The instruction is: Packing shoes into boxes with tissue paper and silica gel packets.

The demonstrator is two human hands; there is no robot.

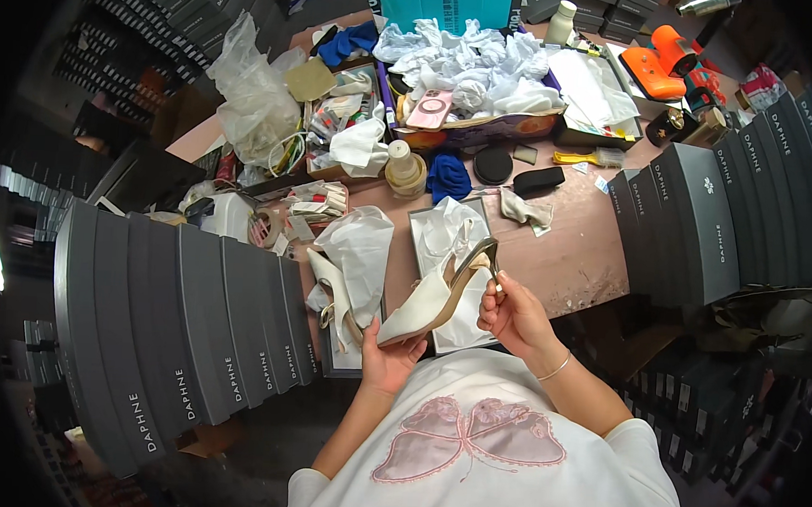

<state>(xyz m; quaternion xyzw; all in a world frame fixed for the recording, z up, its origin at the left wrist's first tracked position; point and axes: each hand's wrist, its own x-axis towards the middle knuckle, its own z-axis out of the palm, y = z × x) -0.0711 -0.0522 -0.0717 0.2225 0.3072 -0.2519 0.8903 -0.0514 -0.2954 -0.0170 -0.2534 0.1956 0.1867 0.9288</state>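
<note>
A white slingback high-heeled shoe is held tilted in front of me, its toe toward my left hand. The fingers of that hand are closed round the toe end from below. At the raised heel end, my right hand pinches the shoe by its slim heel. A second white shoe lies on its side to the left, beside a sheet of white tissue paper. Behind the held shoe stands an open shoebox with more white paper inside.
Stacked grey shoeboxes rise at my left, and another stack at my right. On the pink table are a bottle with a pale pump top, a blue cloth, a yellow-handled brush and a carton of crumpled paper.
</note>
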